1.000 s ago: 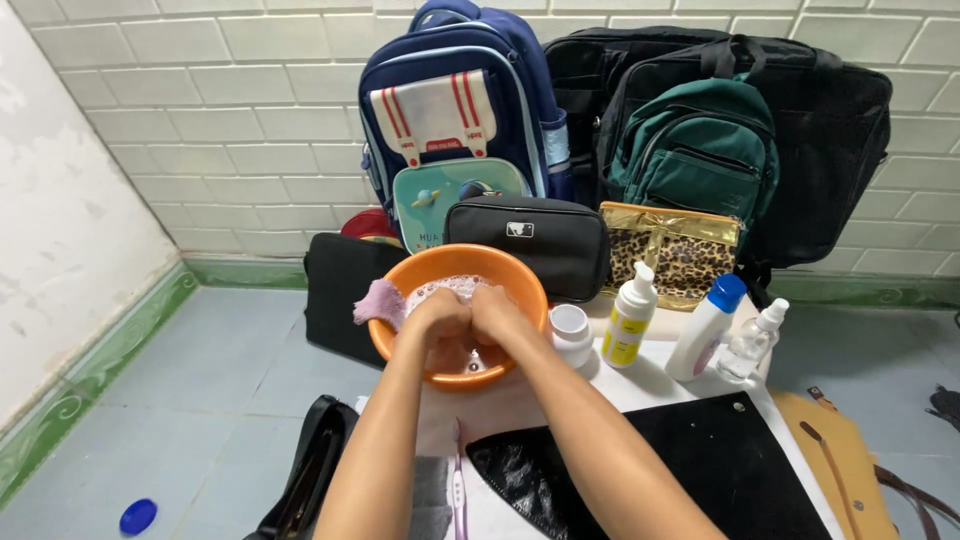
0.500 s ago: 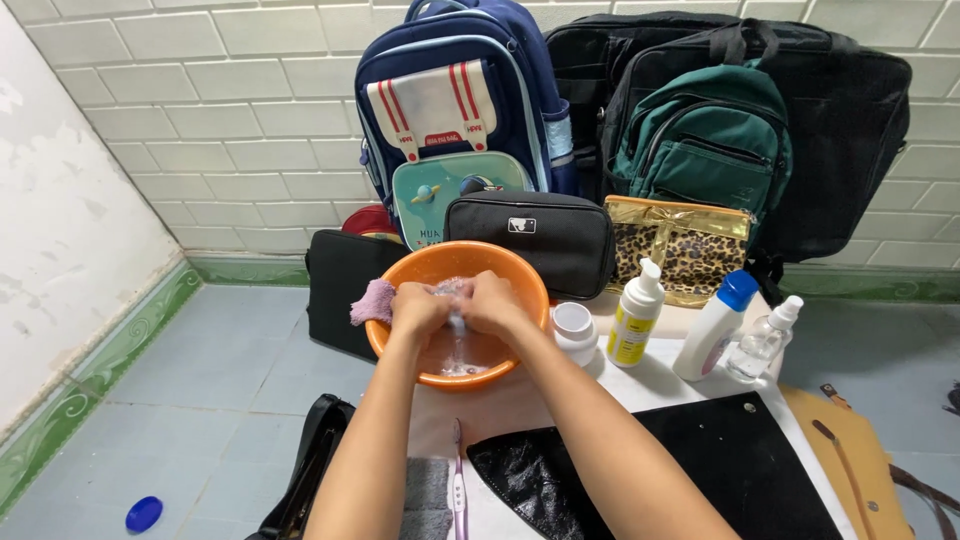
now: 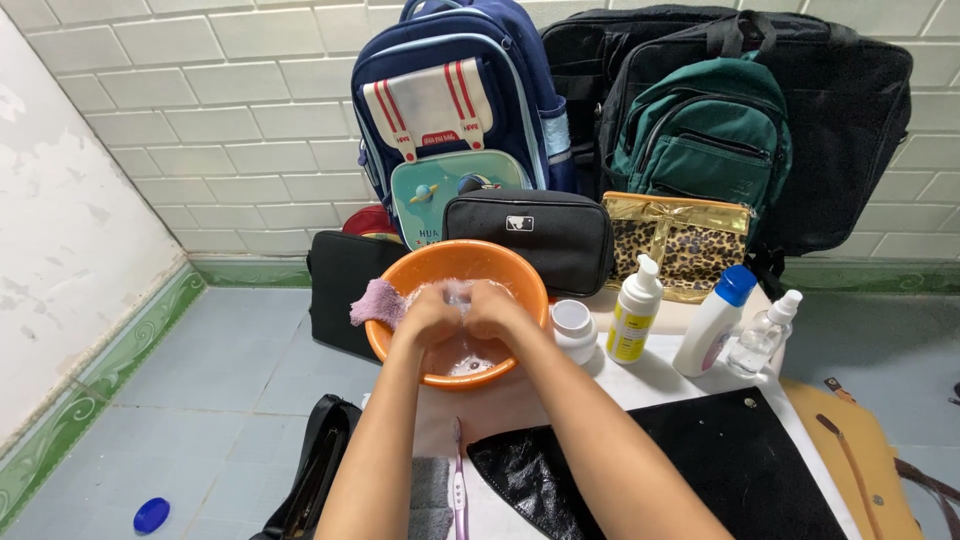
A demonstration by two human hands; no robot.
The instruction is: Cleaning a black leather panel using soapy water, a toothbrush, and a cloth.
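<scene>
pink cloth point(image 3: 378, 301) gripped by curled fingers of left hand point(image 3: 430, 315) and right hand point(image 3: 492, 310) over orange basin point(image 3: 520, 280).

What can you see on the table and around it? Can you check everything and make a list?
Surface: white table, a black sheet lying on it.
Job's things: orange basin with water; pink cloth draped over its rim.
Clutter: white jar, pump bottle, blue-capped bottle, clear spray bottle, toothbrush.
Hands: left hand and right hand together in the basin, wringing the cloth.
Cables: nothing seen.
Surroundings: school backpack, green backpack, black bags, tiled wall, blue cap on the floor.
</scene>
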